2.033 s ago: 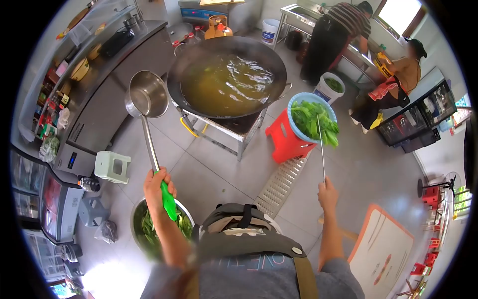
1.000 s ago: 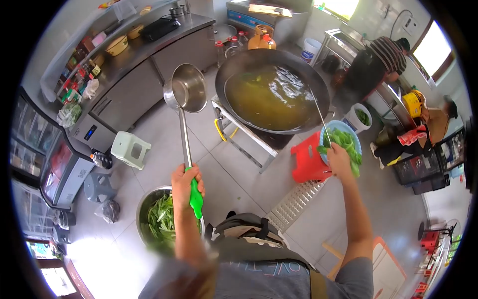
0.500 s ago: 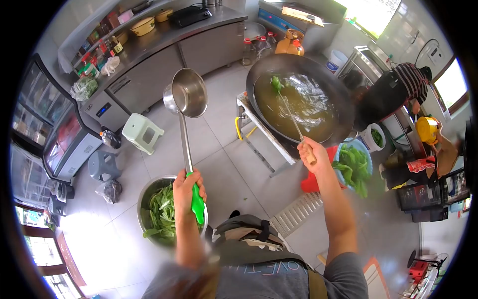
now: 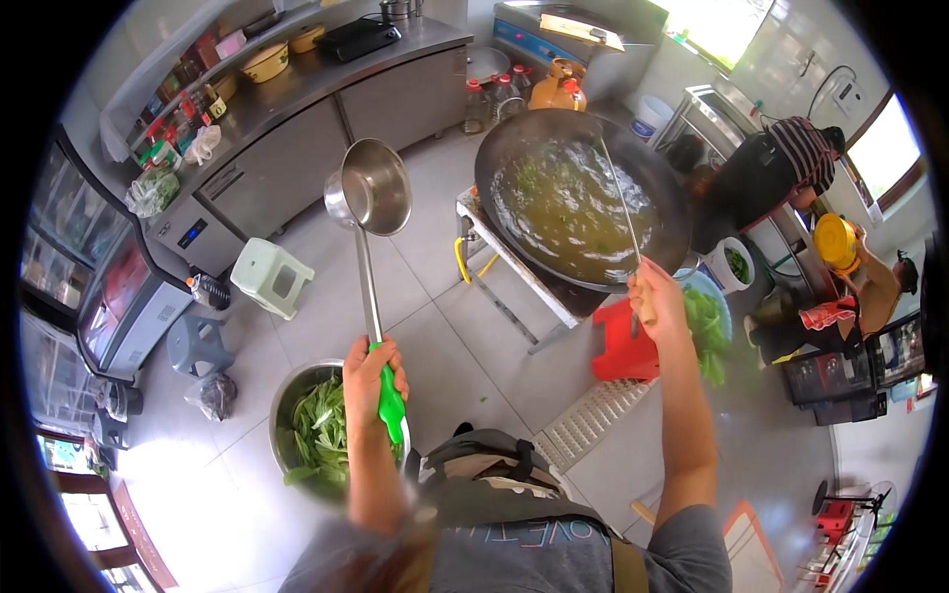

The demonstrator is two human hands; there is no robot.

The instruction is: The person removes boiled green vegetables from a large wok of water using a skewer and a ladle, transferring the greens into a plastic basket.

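In the head view my left hand grips the green handle of a large metal ladle, its bowl raised over the floor with nothing seen inside. My right hand is closed on the wooden handle of a long, thin metal cooking tool. Its shaft crosses the big dark wok to the far wall; the kind of its tip is not clear. Bubbling yellowish liquid fills the wok, with small green bits at its left. Beneath my left hand stands a metal basin of leafy greens.
A red stool and a light-blue basket of greens are near my right arm. A metal frame carries the wok. Two people are on the right. A white stool stands left; a steel counter runs behind.
My right hand has moved slightly right, and the tool's far end has swung to the wok's far side. The green clump at its tip is gone; green bits float in rougher liquid.
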